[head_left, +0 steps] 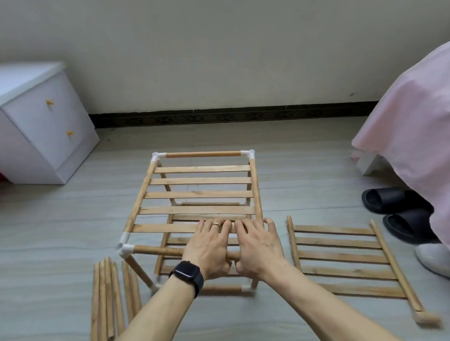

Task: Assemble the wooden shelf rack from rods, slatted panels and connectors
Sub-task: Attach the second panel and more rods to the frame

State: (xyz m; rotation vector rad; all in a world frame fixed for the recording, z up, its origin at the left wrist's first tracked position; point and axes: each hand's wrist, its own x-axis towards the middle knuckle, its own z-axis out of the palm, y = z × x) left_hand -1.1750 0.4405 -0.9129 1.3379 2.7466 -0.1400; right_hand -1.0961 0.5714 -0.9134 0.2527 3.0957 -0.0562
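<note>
The partly built rack [202,169] stands on the floor at centre, with wooden rods joined by white corner connectors [123,246] and a slatted panel on top. A lower frame shows beneath it. My left hand [207,248], with a black watch on the wrist, and my right hand [259,245] lie side by side on the near right part of the top. Their straight fingers press on the nearest slat and their palms cover the front rod [157,250]. Both thumbs sit at the rod's near side. The near right corner is hidden by my right hand.
A spare slatted panel [342,263] lies flat to the right. Several loose rods [107,293] lie at the left front. A white nightstand [29,122] stands at the back left. A pink-covered bed [415,130], black slippers [385,200] and a white shoe [438,262] are on the right.
</note>
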